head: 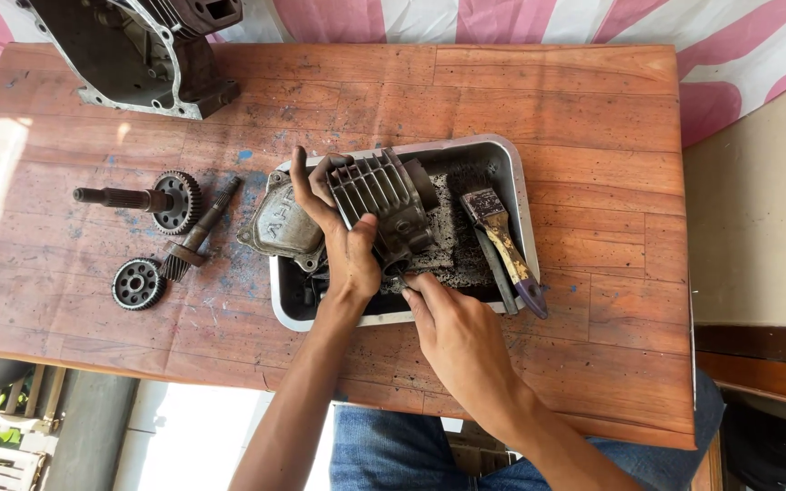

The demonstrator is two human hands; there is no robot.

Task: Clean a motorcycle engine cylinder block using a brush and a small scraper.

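My left hand (343, 238) grips the finned metal cylinder (380, 202) over the tray (518, 195); my right hand (452, 327) pinches something small beneath it. It looks heavy, rigid, greasy, best held by its fins.

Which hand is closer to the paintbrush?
The right hand. It sits at the tray's front edge, just left of the paintbrush. The left hand grips the finned part, farther left.

Wooden counter (575, 109), stained blue in patches. Directly on it: metal tray (513, 182), engine casing (143, 55) at far left, geared shaft (152, 197), splined shaft (197, 232), small gear (137, 284).
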